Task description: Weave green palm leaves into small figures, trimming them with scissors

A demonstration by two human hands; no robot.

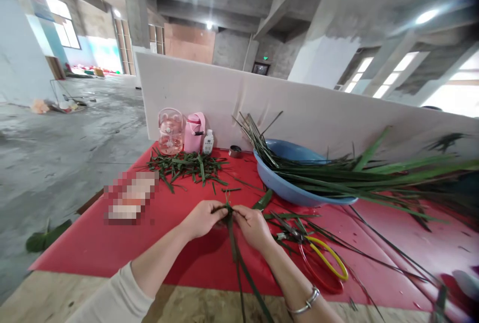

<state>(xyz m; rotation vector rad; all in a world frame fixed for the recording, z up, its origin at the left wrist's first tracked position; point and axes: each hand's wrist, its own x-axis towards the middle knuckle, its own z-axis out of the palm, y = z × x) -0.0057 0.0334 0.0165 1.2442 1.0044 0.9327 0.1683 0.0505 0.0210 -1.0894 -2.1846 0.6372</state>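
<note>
Both my hands meet over the red table cover (179, 263). My left hand (204, 218) and my right hand (253, 226) each pinch the same knot of long green leaf strips (229, 212). The loose ends of the strips (239, 268) trail down toward me, past the table edge. Fingers of both hands are closed on the strips. A silver bangle (307, 303) is on my right wrist.
A blue basin (279, 183) full of long green leaves stands at the right. Cut leaf scraps (187, 166) lie at the back, by a glass jug (171, 131), a pink flask (194, 132) and a small bottle (208, 142). Scissors with red and yellow handles (322, 258) lie right of my hands. A white partition (299, 108) stands behind.
</note>
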